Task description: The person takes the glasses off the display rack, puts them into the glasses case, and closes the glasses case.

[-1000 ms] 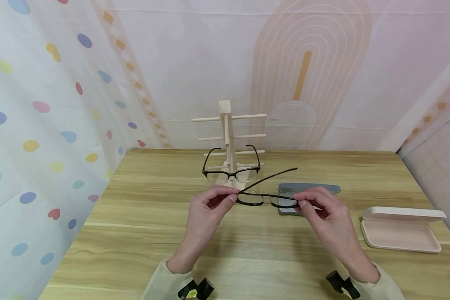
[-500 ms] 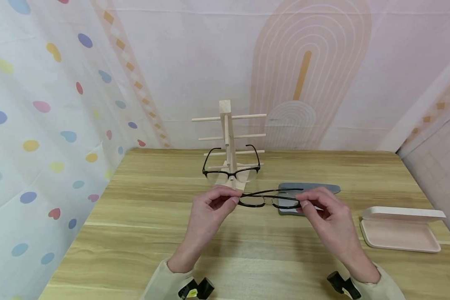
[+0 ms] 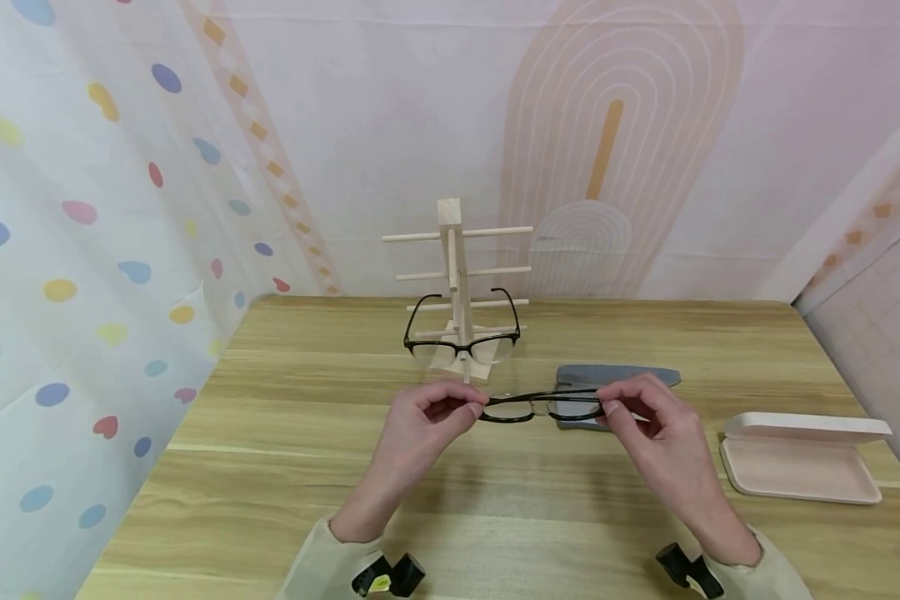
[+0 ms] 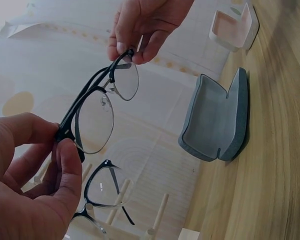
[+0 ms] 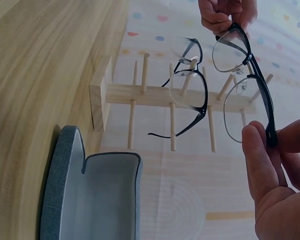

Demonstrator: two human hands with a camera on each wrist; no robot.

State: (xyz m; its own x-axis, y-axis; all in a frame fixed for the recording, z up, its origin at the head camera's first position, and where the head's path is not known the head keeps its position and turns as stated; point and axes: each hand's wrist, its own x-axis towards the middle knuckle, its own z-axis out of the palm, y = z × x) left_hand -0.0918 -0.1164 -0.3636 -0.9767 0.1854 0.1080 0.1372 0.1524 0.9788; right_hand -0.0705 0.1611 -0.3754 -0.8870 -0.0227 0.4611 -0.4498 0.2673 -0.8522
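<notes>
A patterned curtain (image 3: 390, 125) backs a wooden table (image 3: 270, 442), where a peg stand (image 3: 452, 215) rises near the far edge, to the left of two opened cases — a pale pink case (image 3: 802, 471) at the right and a grey case (image 3: 618, 375) nearer the middle. A person's left hand (image 3: 427, 425) and right hand (image 3: 660, 425) pinch opposite ends of black-rimmed glasses (image 3: 543, 394), held in the air above the table, in front of the stand. A second ago one temple jutted up and away from the frame; now it lies folded across, beside the other — and the glasses sit slightly lower in view. Another pair (image 3: 462, 348) remains on the stand's lower pegs, temples spread.
</notes>
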